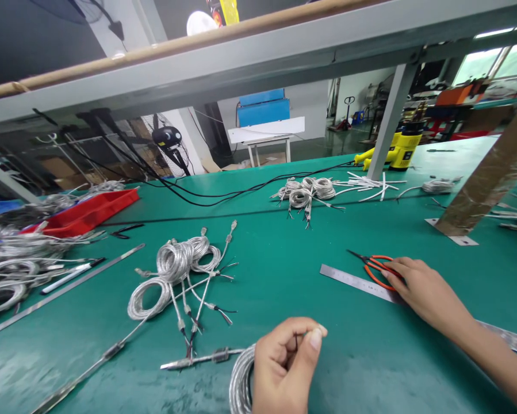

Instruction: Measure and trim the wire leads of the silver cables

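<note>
Pinching what looks like a thin wire end (pixel 305 334) between thumb and forefinger (pixel 315 339), the left hand (pixel 284 368) sits beside a coiled clear-sheathed silver cable (pixel 241 382), while the right hand (pixel 426 290) rests its loosely spread fingers (pixel 391 265) on orange-handled steel scissors (pixel 372 270).

The left hand (pixel 286 365) pinches a thin wire end (pixel 300 339) from a coil of clear-sheathed wire (pixel 241 382) at the near side of the green worktop (pixel 275 270). Far right of it, the right hand (pixel 428 293) rests on orange-handled scissors (pixel 376 270) lying across a steel ruler (pixel 353 282). A coiled wire bundle (pixel 176 270) lies left.
</note>
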Motion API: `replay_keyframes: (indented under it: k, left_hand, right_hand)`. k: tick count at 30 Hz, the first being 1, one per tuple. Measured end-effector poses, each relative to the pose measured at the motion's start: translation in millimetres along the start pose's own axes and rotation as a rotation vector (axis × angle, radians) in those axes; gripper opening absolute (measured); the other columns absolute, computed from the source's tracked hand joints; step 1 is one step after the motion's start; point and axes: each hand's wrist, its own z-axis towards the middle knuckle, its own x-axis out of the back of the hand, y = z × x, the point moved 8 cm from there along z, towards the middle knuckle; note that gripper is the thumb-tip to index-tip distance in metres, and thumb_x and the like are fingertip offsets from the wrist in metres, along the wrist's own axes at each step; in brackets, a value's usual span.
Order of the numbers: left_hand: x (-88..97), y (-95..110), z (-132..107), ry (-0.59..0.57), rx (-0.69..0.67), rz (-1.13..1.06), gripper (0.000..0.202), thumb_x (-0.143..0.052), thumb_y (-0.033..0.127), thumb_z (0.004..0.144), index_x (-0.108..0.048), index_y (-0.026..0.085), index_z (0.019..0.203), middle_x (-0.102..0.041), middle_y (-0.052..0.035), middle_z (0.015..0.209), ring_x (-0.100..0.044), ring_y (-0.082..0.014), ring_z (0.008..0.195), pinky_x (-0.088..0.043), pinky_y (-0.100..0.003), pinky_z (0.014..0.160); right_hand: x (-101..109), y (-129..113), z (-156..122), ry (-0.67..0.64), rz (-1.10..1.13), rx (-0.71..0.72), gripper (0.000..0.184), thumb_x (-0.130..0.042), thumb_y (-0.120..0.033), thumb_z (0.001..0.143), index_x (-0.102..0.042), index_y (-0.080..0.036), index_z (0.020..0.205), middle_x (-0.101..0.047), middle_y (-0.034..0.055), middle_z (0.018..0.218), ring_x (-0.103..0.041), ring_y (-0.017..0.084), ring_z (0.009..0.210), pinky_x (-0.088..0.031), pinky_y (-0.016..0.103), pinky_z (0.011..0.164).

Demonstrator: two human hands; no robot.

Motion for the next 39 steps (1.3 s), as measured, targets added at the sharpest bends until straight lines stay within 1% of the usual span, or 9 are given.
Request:
replay_keyframes:
  k: [5,8,10,12,15,19,24,28,39]
  left_hand:
    - [0.3,2,2,-0.013,-0.018,-0.004,0.015,-0.063,0.028,0.070,-0.064,0.014,0.065,-0.027,0.0083,0.044,-0.017,-0.0062,0.042,-0.011,-0.022,0.042]
    - [1.3,1,3,-0.006,-0.013,-0.004,0.016,-0.063,0.028,0.070,-0.064,0.013,0.066,-0.029,0.0080,0.045,-0.018,-0.0063,0.043,-0.012,-0.022,0.042]
    - [1.8,1,4,-0.005,-0.007,-0.003,0.017,-0.063,0.029,0.070,-0.063,0.013,0.066,-0.030,0.0077,0.045,-0.018,-0.0064,0.043,-0.012,-0.022,0.042]
    - [2.1,0,6,-0.013,0.002,0.005,0.018,-0.062,0.030,0.071,-0.062,0.012,0.067,-0.029,0.0077,0.046,-0.019,-0.0064,0.044,-0.012,-0.022,0.042]
    - [3.1,-1,11,-0.020,0.002,0.039,0.018,-0.060,0.029,0.072,-0.062,0.012,0.069,-0.031,0.0074,0.047,-0.021,-0.0067,0.044,-0.013,-0.021,0.042]
    - [3.9,-5,16,-0.022,0.001,0.085,0.016,-0.058,0.027,0.074,-0.061,0.012,0.068,-0.034,0.0066,0.049,-0.023,-0.0071,0.046,-0.018,-0.020,0.043]
    - [0.6,-9,15,-0.050,0.008,0.097,0.018,-0.058,0.027,0.074,-0.062,0.011,0.067,-0.042,0.0039,0.052,-0.027,-0.0076,0.047,-0.024,-0.020,0.045]
    - [0.5,-7,13,-0.052,-0.012,0.085,0.018,-0.059,0.028,0.074,-0.061,0.013,0.065,-0.038,0.0053,0.051,-0.026,-0.0076,0.047,-0.027,-0.019,0.046]
    - [1.7,-4,10,-0.046,-0.051,0.079,0.016,-0.059,0.028,0.074,-0.061,0.014,0.066,-0.035,0.0064,0.049,-0.025,-0.0077,0.046,-0.029,-0.019,0.047]
  right_hand:
    - [-5,7,4,-0.011,0.049,-0.075,0.023,-0.046,-0.021,0.073,-0.061,-0.016,0.089,-0.063,0.0096,0.081,-0.057,0.025,0.071,-0.038,0.032,0.057]
    - [8,1,2,0.042,0.051,-0.159,0.013,-0.049,-0.028,0.073,-0.056,-0.017,0.075,-0.061,0.0078,0.071,-0.055,0.025,0.067,-0.035,0.034,0.057]
    - [21,-20,-3,0.059,0.123,-0.151,0.021,-0.048,-0.038,0.077,-0.051,-0.019,0.069,-0.059,0.0053,0.070,-0.054,0.023,0.067,-0.036,0.033,0.059]
    - [29,-53,-10,0.021,0.476,-0.092,0.022,-0.046,-0.040,0.081,-0.050,-0.020,0.074,-0.059,0.0036,0.076,-0.053,0.020,0.071,-0.038,0.029,0.062]
    - [29,-113,-27,-0.190,0.843,0.035,0.021,-0.044,-0.037,0.084,-0.050,-0.020,0.074,-0.055,-0.0001,0.072,-0.051,0.015,0.068,-0.039,0.025,0.065]
    - [25,-152,-49,-0.354,0.872,0.035,0.025,-0.048,-0.039,0.081,-0.042,-0.019,0.067,-0.045,-0.0032,0.063,-0.043,0.013,0.059,-0.035,0.022,0.054]
    - [32,-156,-57,-0.300,0.685,0.076,0.026,-0.050,-0.044,0.078,-0.042,-0.020,0.070,-0.050,-0.0016,0.065,-0.044,0.015,0.060,-0.034,0.025,0.055]
    - [28,-154,-59,-0.312,0.549,0.080,0.031,-0.052,-0.047,0.076,-0.040,-0.020,0.066,-0.052,-0.0009,0.061,-0.046,0.017,0.058,-0.030,0.025,0.052]
    - [32,-156,-58,-0.347,0.478,0.103,0.037,-0.053,-0.050,0.073,-0.037,-0.020,0.058,-0.052,0.0001,0.057,-0.046,0.018,0.059,-0.026,0.024,0.051]
